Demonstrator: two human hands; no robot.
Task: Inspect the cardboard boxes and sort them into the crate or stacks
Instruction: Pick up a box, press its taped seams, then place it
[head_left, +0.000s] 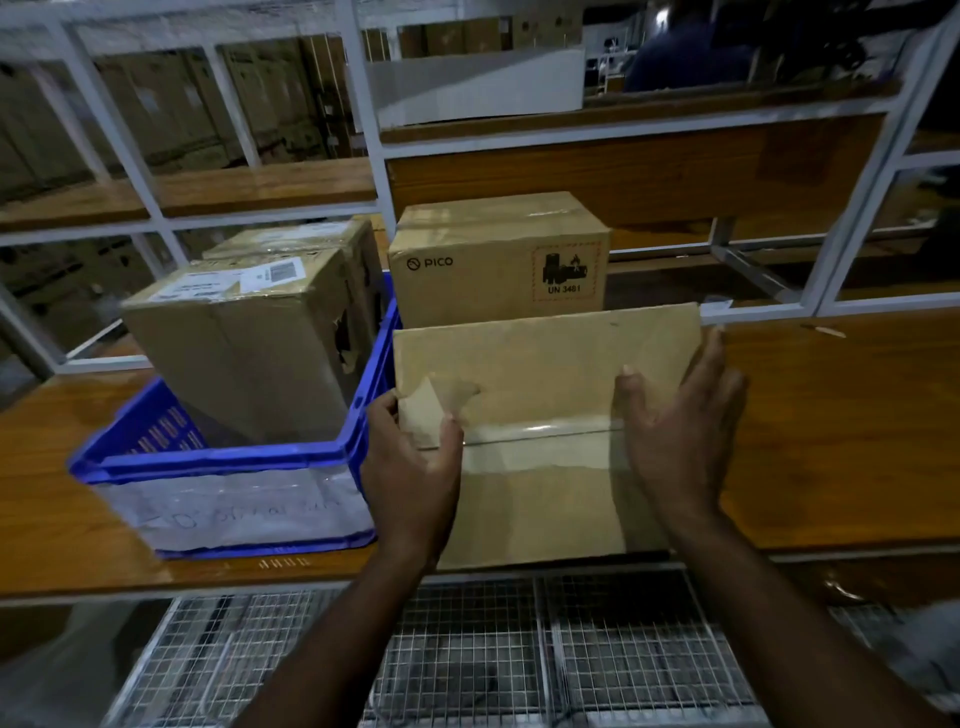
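A plain cardboard box (540, 374) with a taped seam and a torn patch on top stands at the front of the wooden table. My left hand (413, 467) grips its left near corner, thumb on top. My right hand (680, 421) lies against its right side with straight fingers, thumb on the top face. To the left is a blue crate (228, 457) holding a torn box (244, 338) with white labels and a second box (311, 239) behind it. A box printed PICO (493, 260) stands directly behind the one I hold.
White metal shelf frames (374, 156) with wooden boards rise behind the table. Bare wooden tabletop (831, 426) stretches to the right. A wire mesh rack (467, 649) sits below the table's front edge. More stacked cartons show dimly at the back left.
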